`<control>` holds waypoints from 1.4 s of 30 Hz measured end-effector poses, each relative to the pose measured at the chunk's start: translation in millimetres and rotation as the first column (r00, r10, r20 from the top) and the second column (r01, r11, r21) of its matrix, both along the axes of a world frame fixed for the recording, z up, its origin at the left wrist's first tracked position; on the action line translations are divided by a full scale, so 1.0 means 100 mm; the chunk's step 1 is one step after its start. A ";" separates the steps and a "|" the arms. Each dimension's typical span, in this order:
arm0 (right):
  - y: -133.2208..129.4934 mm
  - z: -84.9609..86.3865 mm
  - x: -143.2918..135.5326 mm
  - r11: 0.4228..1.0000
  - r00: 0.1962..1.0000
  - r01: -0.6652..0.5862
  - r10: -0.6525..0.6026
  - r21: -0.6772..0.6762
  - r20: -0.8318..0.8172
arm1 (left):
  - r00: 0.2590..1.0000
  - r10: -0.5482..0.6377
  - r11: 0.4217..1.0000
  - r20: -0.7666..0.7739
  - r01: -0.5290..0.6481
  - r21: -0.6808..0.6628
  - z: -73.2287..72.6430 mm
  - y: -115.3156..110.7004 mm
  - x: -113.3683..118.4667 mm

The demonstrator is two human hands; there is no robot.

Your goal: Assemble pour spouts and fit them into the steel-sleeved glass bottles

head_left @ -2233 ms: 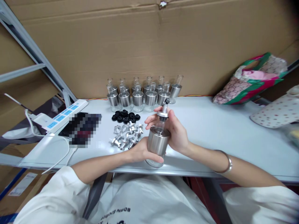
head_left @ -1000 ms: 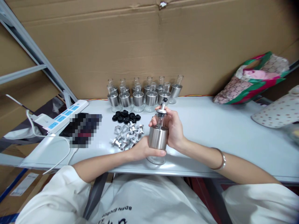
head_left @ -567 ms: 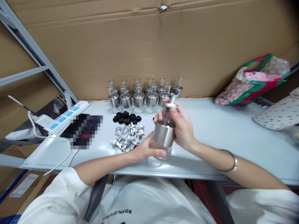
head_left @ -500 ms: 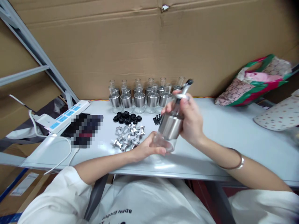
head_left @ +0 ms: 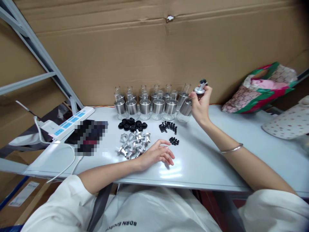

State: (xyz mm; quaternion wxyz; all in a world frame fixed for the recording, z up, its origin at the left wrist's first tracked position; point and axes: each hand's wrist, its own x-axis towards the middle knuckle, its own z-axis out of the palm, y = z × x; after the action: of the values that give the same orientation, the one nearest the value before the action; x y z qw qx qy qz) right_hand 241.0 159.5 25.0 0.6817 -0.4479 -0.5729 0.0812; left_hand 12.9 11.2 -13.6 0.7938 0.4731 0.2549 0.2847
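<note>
My right hand [head_left: 201, 104] grips an oil bottle [head_left: 186, 108] by its neck at the right end of the bottle rows. This bottle has a clear glass base, a steel sleeve and a silver pourer with a black tip [head_left: 201, 87]; it tilts a little. My left hand [head_left: 158, 154] hovers low over the table front with fingers loosely spread and nothing in them. Close to its fingertips sit small black rings [head_left: 174, 141]. Left of it lies a heap of silver pourer parts [head_left: 134, 143], with black stoppers [head_left: 132, 124] behind. Small black strips [head_left: 168, 126] lie farther back.
Two rows of glass bottles with steel sleeves [head_left: 145, 107] stand by the cardboard wall [head_left: 116, 48]. A power strip [head_left: 72, 122], white cable and blurred dark device [head_left: 89, 137] are at left. A patterned bag [head_left: 256, 90] and a dotted white object [head_left: 287, 124] sit at right.
The bottle has gone from in front of me to the back right in my right hand. My left hand has let go of its base and opened, staying near the front.
</note>
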 end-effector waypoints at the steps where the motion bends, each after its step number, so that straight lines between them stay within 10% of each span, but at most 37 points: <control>1: 0.06 -0.05 0.03 1.000 1.000 0.015 -0.015 -0.014 0.023 | 1.000 -0.001 1.000 -0.001 0.001 0.002 0.00 0.00 0.00; 10: 0.22 -0.19 0.18 0.998 0.996 -0.005 0.011 -0.069 0.088 | 1.000 -0.024 0.999 0.010 0.024 0.022 -0.02 0.00 -0.01; 16: -0.17 0.02 -0.07 0.943 0.935 0.266 -0.303 0.200 0.185 | 1.000 -0.021 0.999 -0.013 0.022 0.046 -0.02 0.00 -0.01; 20: -0.48 0.14 -0.40 0.968 0.810 -0.249 0.192 0.029 0.554 | 1.000 -0.013 0.998 -0.024 0.014 0.055 -0.01 0.00 -0.01; 22: -0.59 0.11 -0.57 0.846 0.533 -0.477 0.495 -0.239 0.687 | 0.999 -0.008 0.998 -0.032 0.010 0.056 0.00 0.00 -0.01; 25: -0.71 0.00 -0.73 0.701 0.350 -0.562 0.682 -0.439 0.642 | 0.999 0.008 0.998 -0.053 -0.005 0.057 0.01 -0.01 0.00; 30: -0.76 -0.13 -0.79 0.612 0.281 -0.556 0.775 -0.562 0.566 | 0.997 0.022 0.998 -0.067 -0.018 0.061 0.02 -0.01 0.00; 42: -0.77 -0.05 -0.79 0.648 0.292 -0.492 0.751 -0.581 0.592 | 0.998 0.018 0.999 -0.067 -0.015 0.049 0.05 -0.01 0.00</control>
State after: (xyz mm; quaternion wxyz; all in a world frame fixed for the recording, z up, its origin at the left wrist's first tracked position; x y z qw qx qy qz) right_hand 161.7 82.4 19.8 0.1861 -0.2637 -0.9216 0.2154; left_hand 13.0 10.0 -8.9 0.7707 0.4993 0.2784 0.2814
